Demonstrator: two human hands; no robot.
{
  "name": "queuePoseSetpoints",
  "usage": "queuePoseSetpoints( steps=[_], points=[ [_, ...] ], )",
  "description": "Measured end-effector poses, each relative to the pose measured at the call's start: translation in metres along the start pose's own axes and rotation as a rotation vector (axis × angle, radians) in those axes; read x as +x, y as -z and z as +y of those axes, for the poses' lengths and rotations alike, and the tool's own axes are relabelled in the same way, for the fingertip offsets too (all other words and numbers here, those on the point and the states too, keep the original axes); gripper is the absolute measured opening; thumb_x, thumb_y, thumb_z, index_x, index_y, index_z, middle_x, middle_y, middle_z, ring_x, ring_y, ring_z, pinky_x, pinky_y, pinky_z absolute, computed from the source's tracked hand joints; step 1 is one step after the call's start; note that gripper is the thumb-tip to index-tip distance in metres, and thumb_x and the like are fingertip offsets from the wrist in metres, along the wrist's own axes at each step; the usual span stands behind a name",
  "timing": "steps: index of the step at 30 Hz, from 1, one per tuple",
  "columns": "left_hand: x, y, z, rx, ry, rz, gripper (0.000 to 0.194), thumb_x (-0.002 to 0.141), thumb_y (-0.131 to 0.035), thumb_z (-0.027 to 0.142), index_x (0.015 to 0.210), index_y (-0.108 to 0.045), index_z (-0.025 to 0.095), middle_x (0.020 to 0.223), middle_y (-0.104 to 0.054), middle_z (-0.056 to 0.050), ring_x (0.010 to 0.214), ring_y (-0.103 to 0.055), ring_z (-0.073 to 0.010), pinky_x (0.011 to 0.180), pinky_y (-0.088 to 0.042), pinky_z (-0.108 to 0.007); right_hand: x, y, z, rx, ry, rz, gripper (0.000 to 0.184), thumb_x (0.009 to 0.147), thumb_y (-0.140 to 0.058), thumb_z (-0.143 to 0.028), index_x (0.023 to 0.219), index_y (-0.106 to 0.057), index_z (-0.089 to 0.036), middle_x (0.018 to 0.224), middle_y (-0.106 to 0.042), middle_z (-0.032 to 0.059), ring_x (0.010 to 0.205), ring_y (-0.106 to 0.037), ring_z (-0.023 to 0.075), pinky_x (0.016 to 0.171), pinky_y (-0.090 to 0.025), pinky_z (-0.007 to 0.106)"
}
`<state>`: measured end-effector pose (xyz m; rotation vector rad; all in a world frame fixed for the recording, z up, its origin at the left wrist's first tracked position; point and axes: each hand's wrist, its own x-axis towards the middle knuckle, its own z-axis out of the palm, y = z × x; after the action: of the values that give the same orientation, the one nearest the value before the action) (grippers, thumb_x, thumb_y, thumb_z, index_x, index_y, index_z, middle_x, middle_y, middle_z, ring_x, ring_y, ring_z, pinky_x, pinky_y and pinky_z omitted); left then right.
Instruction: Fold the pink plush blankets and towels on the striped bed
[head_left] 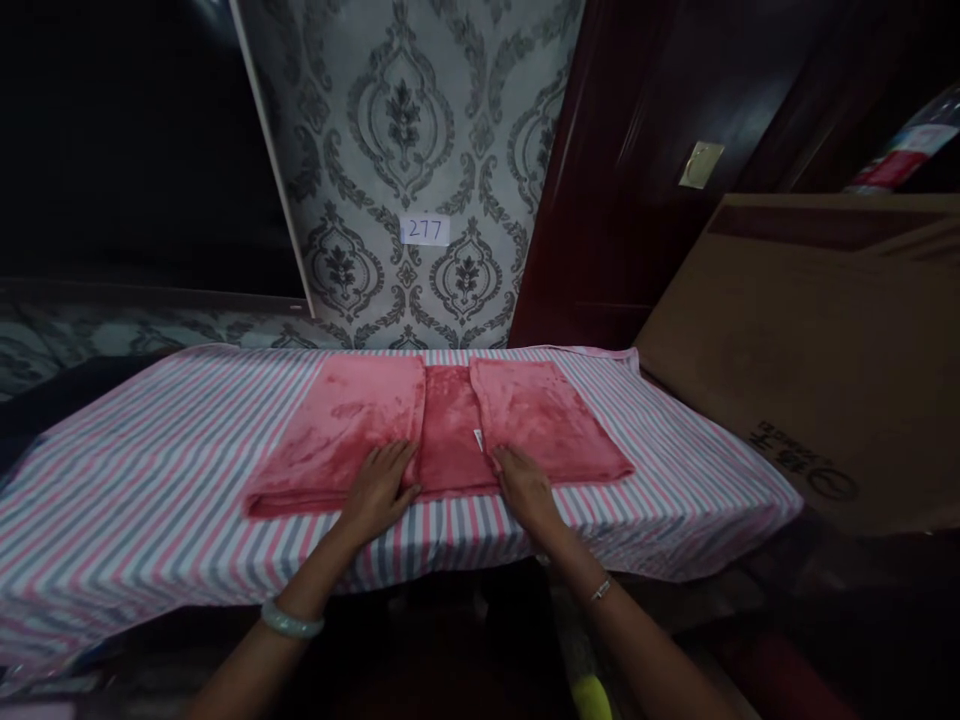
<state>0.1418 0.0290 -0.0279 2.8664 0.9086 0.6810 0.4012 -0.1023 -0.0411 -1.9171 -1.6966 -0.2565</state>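
A pink plush blanket (360,400) lies on the table with its left and right sides folded in toward the middle. Between the two folded edges a strip of the lower layer shows, with a small white tag (478,440) by the right edge. My left hand (381,490) rests on the front of the left flap's inner edge, fingers stretched out flat and thumb spread to the right. On the front corner of the right flap lies my right hand (523,487); its fingers point forward over the edge, fairly flat, and their tips are partly hard to make out.
A striped cloth (187,440) covers the table and hangs over its front edge. To the right stands a large cardboard box (817,350) with a bottle (911,145) above it. Behind are a patterned wall with a paper label (425,230), a dark screen (135,150) and a dark red door (622,170).
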Motion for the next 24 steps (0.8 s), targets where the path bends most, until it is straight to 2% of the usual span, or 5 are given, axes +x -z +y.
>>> queuePoseSetpoints(
  steps=[8,11,14,19,24],
  points=[
    [-0.004,0.000,0.004,-0.037,0.017,0.064,0.056,0.093,-0.054,0.032,0.146,-0.047,0.015,0.144,-0.057,-0.017,0.137,-0.051,-0.0312,0.115,-0.039,-0.054,-0.009,-0.008,-0.003,-0.020,0.029,-0.023,0.050,0.097,-0.051,-0.037,0.143,-0.054,-0.017,0.152,-0.047,0.0158,0.145,-0.039,0.0307,0.117,-0.035,0.054],
    [-0.006,-0.001,0.002,-0.053,-0.008,0.105,0.060,0.089,-0.059,0.028,0.147,-0.045,0.020,0.145,-0.057,-0.014,0.136,-0.052,-0.0300,0.115,-0.040,-0.054,-0.009,-0.012,-0.010,-0.040,0.017,-0.077,0.046,0.097,-0.052,-0.036,0.139,-0.059,-0.020,0.149,-0.051,0.0156,0.143,-0.040,0.0321,0.116,-0.032,0.058],
    [-0.009,-0.002,-0.002,-0.081,-0.047,0.144,0.057,0.090,-0.056,0.025,0.145,-0.044,0.021,0.144,-0.057,-0.013,0.135,-0.052,-0.0284,0.113,-0.042,-0.052,0.000,-0.015,-0.016,0.020,-0.014,0.013,0.043,0.096,-0.050,-0.034,0.135,-0.062,-0.021,0.146,-0.054,0.0142,0.142,-0.042,0.0321,0.117,-0.032,0.058],
    [-0.012,0.002,-0.004,-0.067,-0.055,0.187,0.045,0.094,-0.051,0.029,0.137,-0.052,0.017,0.132,-0.063,-0.016,0.125,-0.058,-0.0292,0.105,-0.048,-0.049,0.049,-0.027,-0.029,0.390,-0.025,0.054,0.045,0.094,-0.048,-0.032,0.134,-0.062,-0.016,0.128,-0.067,0.0140,0.119,-0.062,0.0270,0.106,-0.048,0.047],
    [-0.012,0.003,-0.003,0.012,-0.035,0.188,0.042,0.093,-0.050,0.028,0.133,-0.057,0.018,0.124,-0.067,-0.015,0.116,-0.061,-0.0306,0.096,-0.051,-0.049,0.123,-0.057,-0.045,0.758,-0.356,-0.095,0.050,0.086,-0.054,-0.023,0.136,-0.059,-0.015,0.081,-0.070,0.0048,0.073,-0.068,0.0209,0.072,-0.060,0.036]
  ],
)
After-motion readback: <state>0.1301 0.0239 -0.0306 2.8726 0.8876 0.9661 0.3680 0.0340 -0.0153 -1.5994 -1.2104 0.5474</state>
